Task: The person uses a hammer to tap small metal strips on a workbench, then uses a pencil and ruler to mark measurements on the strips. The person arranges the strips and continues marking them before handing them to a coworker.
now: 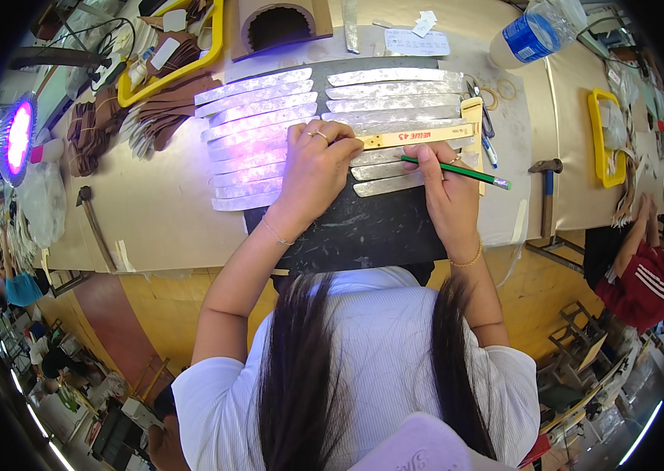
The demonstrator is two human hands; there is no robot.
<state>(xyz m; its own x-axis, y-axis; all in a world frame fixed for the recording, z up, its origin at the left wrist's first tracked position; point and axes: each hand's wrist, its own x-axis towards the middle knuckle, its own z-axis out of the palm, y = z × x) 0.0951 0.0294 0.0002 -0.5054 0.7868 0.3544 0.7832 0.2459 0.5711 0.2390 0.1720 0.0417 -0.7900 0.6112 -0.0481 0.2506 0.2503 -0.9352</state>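
A lit lamp (pixel 16 140) stands at the far left, and a hammer (pixel 95 228) lies on the desk (pixel 163 228) to its right. Farther in, brown pieces (pixel 182 110) are bunched just beside a yellow tray (pixel 217 35). Next comes a left column of silvery strips (pixel 257 129). The person's left hand (pixel 318 161) reaches over its right side, the grip pinched on the left end of a pale template (pixel 418 137) with red lettering. The template lies across the right column of strips (pixel 395 92), above a black mat (pixel 363 235). The right hand (pixel 451 188) has its grip closed around a green pencil (pixel 457 169), fingertips at the template's near edge. Right of it lie a pen (pixel 490 153) and a blue-handled hammer (pixel 547 204); a blue-labelled jar (pixel 526 39) is far behind them. Another yellow tray (pixel 598 149) lies farther right, beyond a person in red (pixel 638 275).
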